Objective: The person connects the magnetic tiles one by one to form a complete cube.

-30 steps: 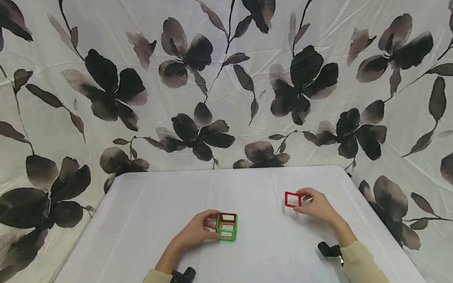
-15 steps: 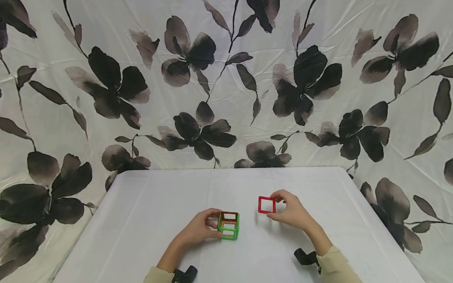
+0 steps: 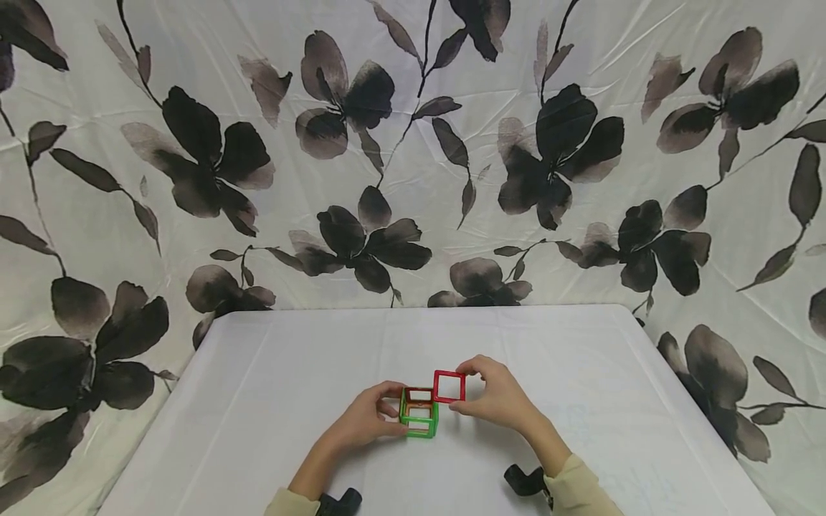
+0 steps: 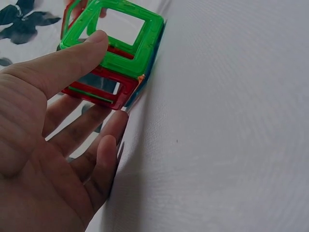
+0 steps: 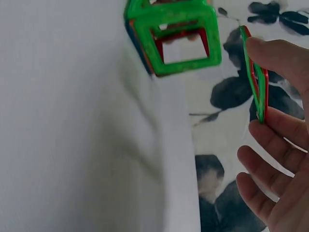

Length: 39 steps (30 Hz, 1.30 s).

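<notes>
An open-framed cube of magnetic tiles [image 3: 419,421], with green and red sides, stands on the table. My left hand [image 3: 369,417] holds it from the left, thumb on the green near side and fingers behind; the left wrist view shows the thumb across the green tile [image 4: 128,67]. A square red magnetic tile [image 3: 449,403] is pinched by its right edge between thumb and fingers of my right hand [image 3: 500,398], above and right of the cube. Seen edge-on in the right wrist view, the tile [image 5: 263,92] shows green as well as red and is apart from the cube.
The white-covered table [image 3: 310,351] extends around both hands. A white cloth with dark flowers [image 3: 400,143] hangs behind its far edge. Black wrist devices [image 3: 525,480] sit at both sleeves.
My right hand has carried the red tile leftward and somewhat nearer, from the table's right side to beside the cube. The left hand and cube have stayed almost still.
</notes>
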{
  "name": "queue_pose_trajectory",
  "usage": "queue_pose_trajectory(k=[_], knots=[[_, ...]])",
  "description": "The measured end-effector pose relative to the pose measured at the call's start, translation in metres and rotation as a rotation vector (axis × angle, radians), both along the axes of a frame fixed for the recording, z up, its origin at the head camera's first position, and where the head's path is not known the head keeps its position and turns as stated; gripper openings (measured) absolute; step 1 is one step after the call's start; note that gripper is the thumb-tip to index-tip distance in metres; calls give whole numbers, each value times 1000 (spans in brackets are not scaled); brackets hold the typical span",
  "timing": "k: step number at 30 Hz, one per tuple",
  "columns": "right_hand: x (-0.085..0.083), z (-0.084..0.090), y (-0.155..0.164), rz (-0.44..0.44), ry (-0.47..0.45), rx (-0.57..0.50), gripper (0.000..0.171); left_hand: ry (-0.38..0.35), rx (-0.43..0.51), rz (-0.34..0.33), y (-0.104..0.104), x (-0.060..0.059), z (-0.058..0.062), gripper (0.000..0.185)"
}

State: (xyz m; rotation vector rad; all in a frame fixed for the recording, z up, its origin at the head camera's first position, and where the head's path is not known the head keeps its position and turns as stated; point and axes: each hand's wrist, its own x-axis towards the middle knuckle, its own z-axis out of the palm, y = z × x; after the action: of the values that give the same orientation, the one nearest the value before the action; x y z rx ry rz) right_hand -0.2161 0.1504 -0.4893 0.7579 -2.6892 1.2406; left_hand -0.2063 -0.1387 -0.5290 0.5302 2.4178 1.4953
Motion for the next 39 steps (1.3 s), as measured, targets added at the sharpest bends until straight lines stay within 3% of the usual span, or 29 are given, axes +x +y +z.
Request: queue_pose_trajectory(k=[6, 16, 39], knots=[[5, 1, -16, 20, 43, 23, 51, -1, 11, 5, 1, 2, 0, 69], [10, 1, -32, 11, 31, 69, 51, -4, 20, -7, 0, 2, 0, 68], [10, -1, -45, 32, 20, 151, 49, -14, 11, -8, 0, 3, 2, 66]])
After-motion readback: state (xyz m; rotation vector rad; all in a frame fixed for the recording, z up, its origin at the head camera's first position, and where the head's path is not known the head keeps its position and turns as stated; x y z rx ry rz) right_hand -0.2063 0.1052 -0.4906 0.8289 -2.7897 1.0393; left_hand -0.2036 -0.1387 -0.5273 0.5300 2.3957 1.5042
